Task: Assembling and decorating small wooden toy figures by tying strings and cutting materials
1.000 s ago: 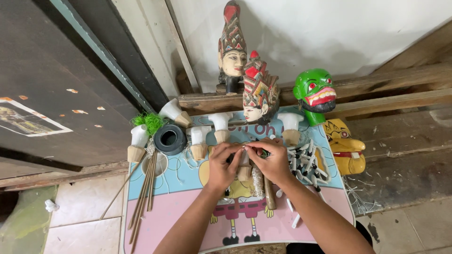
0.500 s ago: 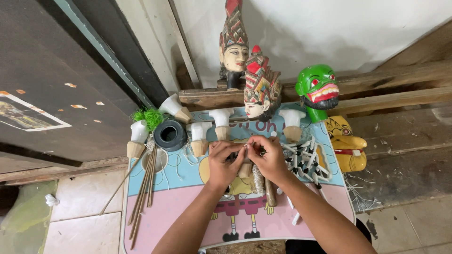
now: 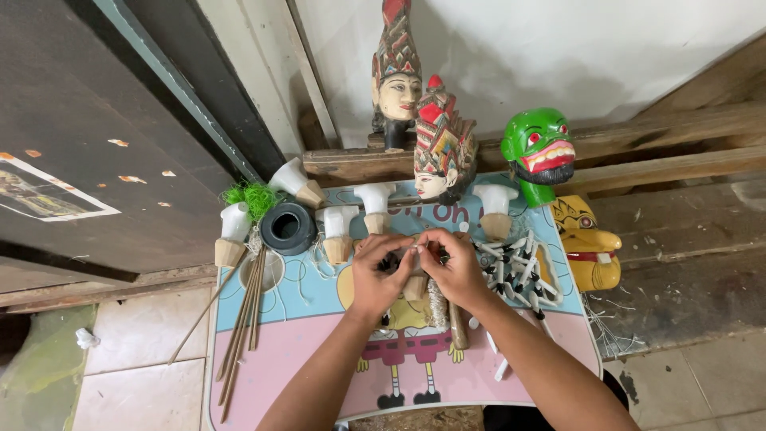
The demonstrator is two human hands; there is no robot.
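My left hand (image 3: 381,275) and my right hand (image 3: 456,270) meet at the middle of a small cartoon-printed table (image 3: 303,351). The fingertips of both pinch a small puppet part (image 3: 416,249) between them; it is mostly hidden by my fingers. Just under my hands lies a wooden puppet body (image 3: 415,287) with a wooden rod (image 3: 457,331) beside it. A painted puppet head with a red crown (image 3: 437,156) stands just beyond my hands.
Several white-topped wooden torso pieces (image 3: 337,231) line the table's far edge, beside a black spool (image 3: 287,227) and green fibre (image 3: 254,198). Thin sticks (image 3: 243,319) lie left, white puppet arms (image 3: 515,267) right. A green head (image 3: 538,152), yellow head (image 3: 586,239) and another crowned head (image 3: 396,76) stand behind.
My hands stay together at the same spot, with only small finger movements on the part. The view has shifted slightly.
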